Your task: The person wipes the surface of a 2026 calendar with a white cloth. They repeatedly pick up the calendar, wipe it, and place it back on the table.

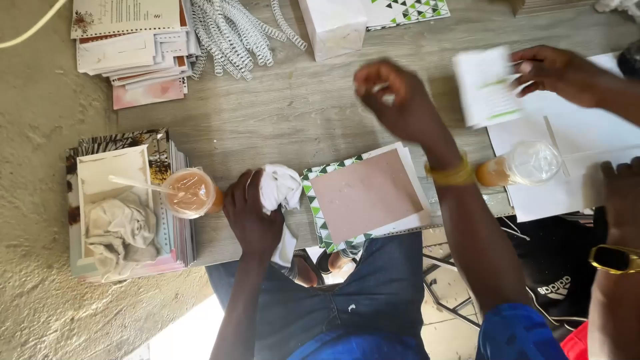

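Observation:
My left hand (252,217) rests on the wooden table (280,113), shut on a crumpled white cloth (280,190). Just left of it stands a clear cup of orange-brown paste (190,193) with a pale stick in it. To the right of the cloth lies a brown board (365,195) on a green-and-white patterned cover (312,200). My right hand (395,93), blurred, hovers above the table beyond the board with its fingers curled in. Pale smears show on the fingertips. A yellow band (453,173) is on that wrist.
Another person at the right holds a white card (485,85) in one hand (555,72); their other hand (621,193) lies on white sheets (567,133) near a second cup (527,163). A white tray with cloth (110,207) tops a stack of books. White binding coils (233,33), paper stacks (133,47).

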